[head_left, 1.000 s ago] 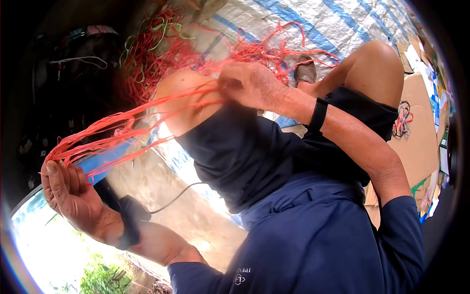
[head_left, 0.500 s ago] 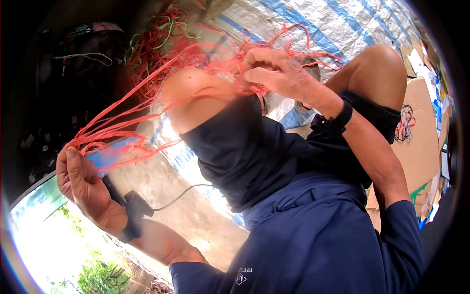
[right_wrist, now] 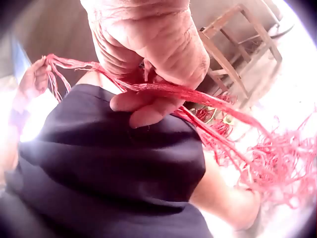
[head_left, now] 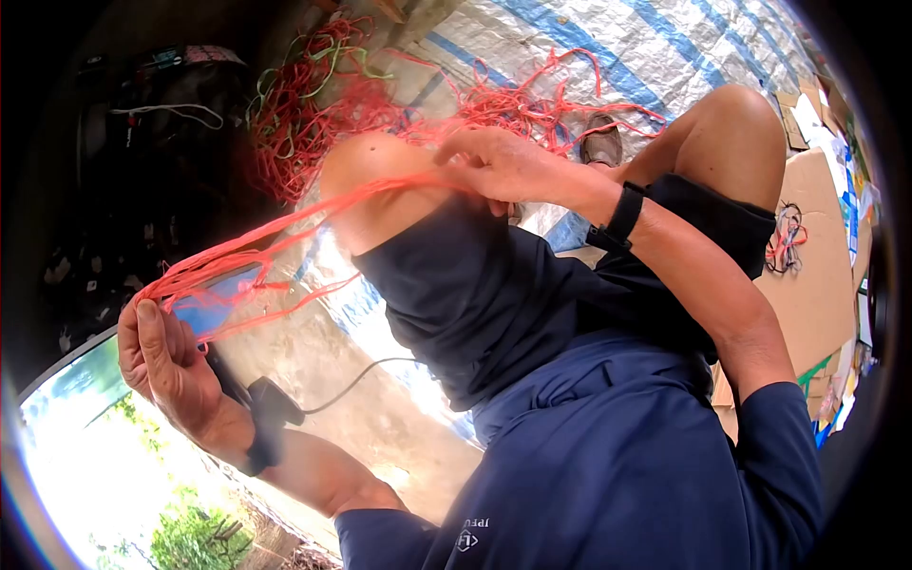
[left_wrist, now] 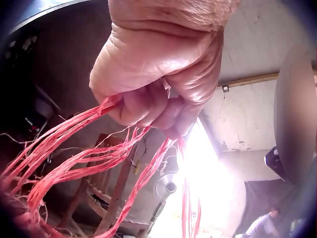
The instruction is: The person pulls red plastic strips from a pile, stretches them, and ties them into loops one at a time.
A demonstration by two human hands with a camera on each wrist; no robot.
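A bundle of red plastic twine is stretched between my two hands, across the bent knee. At the left, my left hand pinches one end, thumb pressed against the curled fingers. The left wrist view has several strands of the twine hanging from those fingers. Above the knee, my right hand holds the other part of the bundle. In the right wrist view, the strands of twine run through its curled fingers and on toward the heap.
Beyond the knee lies a tangled heap of red twine with some green strands. Looser twine spreads over a white tarp with blue stripes. Cardboard is at the right. A wooden frame stands behind, and another person appears far off.
My right hand moved away to the right along the twine, then came back left. The strands, fanned out half a second ago, now run closer together. My left hand shifted slightly right, still gripping.
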